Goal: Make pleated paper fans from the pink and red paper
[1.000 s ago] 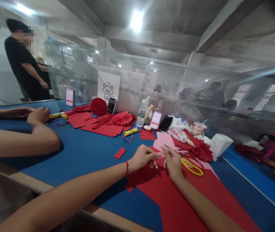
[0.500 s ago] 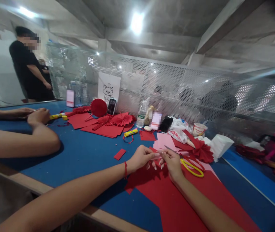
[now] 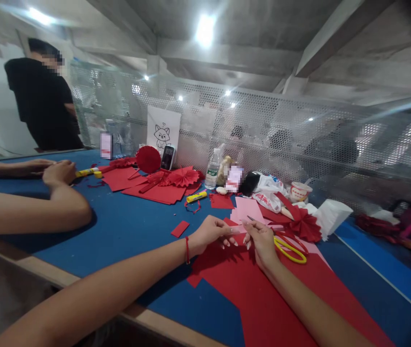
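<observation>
Left hand and right hand, each nearly closed, pinch a pink strip, seemingly unpleated, between the tabletop's near and far edges, while a red rosette toward the far edge looks already folded.
</observation>
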